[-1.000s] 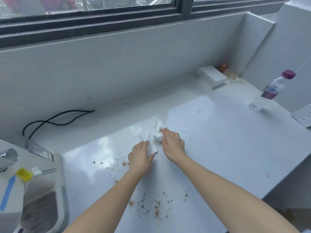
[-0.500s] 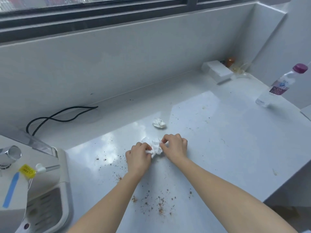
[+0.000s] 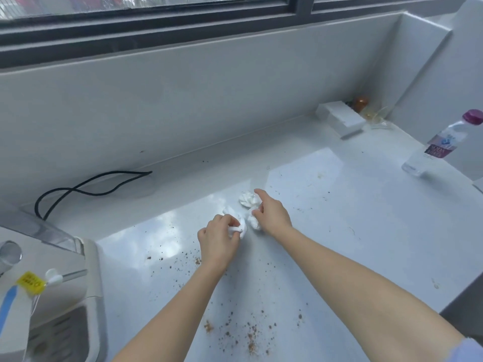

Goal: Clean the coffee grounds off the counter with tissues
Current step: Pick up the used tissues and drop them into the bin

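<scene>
Currently both hands work at mid-counter [image 3: 366,231], a glossy white surface under a window. Left hand [image 3: 218,237] is curled closed, fingers pinching one end of a crumpled white tissue [image 3: 241,226]. Right hand [image 3: 271,214] is likewise closed, gripping a wad of tissue [image 3: 253,220] just beside the left one; whether the 2 hands share 1 twisted tissue or hold 2 separate pieces, cannot tell. 1 more crumpled tissue ball [image 3: 247,198] lies on the counter, touching or just beyond the right fingertips.

Coffee grounds: brown specks lie scattered nearer the person than the hands, with a denser patch [image 3: 251,335] between the forearms and a lighter scatter [image 3: 188,258] just left of the left wrist. Fine specks also dot the counter to the right of the hands.

Other items: white coffee machine [image 3: 52,296] at the left edge with a yellow tag [image 3: 30,282]; black cable [image 3: 86,185] looped along the back wall; white box [image 3: 341,121] in the far right corner; clear water bottle [image 3: 441,145] with a purple cap, upright at far right.
</scene>
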`<state>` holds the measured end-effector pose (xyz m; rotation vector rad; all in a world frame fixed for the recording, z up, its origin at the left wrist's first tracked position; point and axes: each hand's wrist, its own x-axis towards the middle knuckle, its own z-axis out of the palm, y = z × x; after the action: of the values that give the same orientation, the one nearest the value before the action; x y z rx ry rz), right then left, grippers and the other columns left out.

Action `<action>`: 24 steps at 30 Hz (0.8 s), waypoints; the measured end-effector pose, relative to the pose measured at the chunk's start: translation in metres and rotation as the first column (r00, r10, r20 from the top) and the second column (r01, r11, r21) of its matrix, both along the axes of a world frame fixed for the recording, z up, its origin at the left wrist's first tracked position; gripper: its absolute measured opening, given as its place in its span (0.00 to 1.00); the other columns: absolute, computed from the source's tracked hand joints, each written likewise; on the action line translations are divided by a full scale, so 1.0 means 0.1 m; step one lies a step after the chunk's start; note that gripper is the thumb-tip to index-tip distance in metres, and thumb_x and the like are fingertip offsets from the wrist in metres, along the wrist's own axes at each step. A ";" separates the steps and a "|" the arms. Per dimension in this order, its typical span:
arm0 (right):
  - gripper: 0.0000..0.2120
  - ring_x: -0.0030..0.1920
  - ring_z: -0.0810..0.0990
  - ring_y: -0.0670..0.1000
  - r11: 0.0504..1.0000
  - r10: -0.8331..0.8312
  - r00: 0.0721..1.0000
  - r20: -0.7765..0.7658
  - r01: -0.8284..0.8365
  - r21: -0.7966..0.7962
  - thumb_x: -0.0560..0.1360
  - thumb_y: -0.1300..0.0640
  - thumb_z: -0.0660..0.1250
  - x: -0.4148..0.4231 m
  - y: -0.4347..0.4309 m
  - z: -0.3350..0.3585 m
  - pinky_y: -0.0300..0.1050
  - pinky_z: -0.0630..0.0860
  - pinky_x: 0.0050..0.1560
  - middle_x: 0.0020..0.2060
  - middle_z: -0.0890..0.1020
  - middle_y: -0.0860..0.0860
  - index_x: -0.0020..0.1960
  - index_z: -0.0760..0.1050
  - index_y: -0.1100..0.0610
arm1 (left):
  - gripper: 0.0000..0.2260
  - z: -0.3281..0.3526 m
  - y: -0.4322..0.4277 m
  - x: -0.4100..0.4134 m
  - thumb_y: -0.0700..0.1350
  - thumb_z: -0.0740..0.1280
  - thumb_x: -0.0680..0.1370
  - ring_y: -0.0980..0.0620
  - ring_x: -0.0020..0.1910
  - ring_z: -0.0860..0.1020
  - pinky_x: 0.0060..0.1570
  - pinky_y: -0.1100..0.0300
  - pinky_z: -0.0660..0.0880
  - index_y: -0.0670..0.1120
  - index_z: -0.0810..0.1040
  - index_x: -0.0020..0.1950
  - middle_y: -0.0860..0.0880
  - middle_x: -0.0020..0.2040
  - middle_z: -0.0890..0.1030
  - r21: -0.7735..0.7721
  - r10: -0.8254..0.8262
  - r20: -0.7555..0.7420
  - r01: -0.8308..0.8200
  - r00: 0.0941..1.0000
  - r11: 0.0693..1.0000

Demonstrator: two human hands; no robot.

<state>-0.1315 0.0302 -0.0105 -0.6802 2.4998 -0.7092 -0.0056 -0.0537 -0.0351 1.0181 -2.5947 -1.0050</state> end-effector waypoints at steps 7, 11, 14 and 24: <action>0.14 0.55 0.78 0.58 0.994 0.039 0.993 -0.116 -0.026 0.109 0.75 0.61 0.60 -0.08 -0.20 -0.22 0.47 0.71 0.49 0.52 0.81 0.54 0.60 0.76 0.56 | 0.08 -0.14 -0.16 -0.11 0.42 0.63 0.73 0.52 0.53 0.75 0.52 0.57 0.59 0.50 0.76 0.49 0.54 0.52 0.77 0.032 0.017 0.025 -0.018 1.000 0.999; 0.12 0.53 0.79 0.55 0.991 0.035 0.986 -0.165 -0.013 0.131 0.76 0.58 0.61 -0.08 -0.18 -0.28 0.47 0.71 0.52 0.51 0.83 0.50 0.56 0.79 0.50 | 0.07 -0.17 -0.14 -0.09 0.42 0.63 0.73 0.52 0.52 0.75 0.53 0.57 0.59 0.51 0.76 0.49 0.54 0.52 0.77 0.042 0.022 0.034 -0.023 0.999 0.999; 0.09 0.51 0.80 0.53 0.996 -0.046 0.986 -0.161 0.057 0.065 0.76 0.55 0.62 0.03 -0.04 -0.25 0.47 0.70 0.52 0.48 0.84 0.49 0.52 0.80 0.49 | 0.07 -0.11 -0.06 -0.02 0.42 0.63 0.73 0.54 0.51 0.75 0.54 0.57 0.58 0.52 0.75 0.48 0.55 0.52 0.77 0.064 0.030 0.028 -0.031 0.999 0.997; 0.06 0.42 0.79 0.50 0.925 -0.319 0.947 0.045 0.321 -0.203 0.73 0.54 0.68 0.40 0.95 0.24 0.42 0.71 0.41 0.37 0.79 0.44 0.48 0.80 0.49 | 0.11 0.45 0.78 0.14 0.49 0.67 0.74 0.52 0.43 0.75 0.57 0.49 0.70 0.52 0.70 0.54 0.56 0.46 0.77 0.145 -0.035 -0.097 0.049 0.995 0.988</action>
<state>-0.0913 0.1249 0.0137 -0.3325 2.5774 -1.1009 0.0082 0.0242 0.0095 0.9267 -2.5066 -1.2398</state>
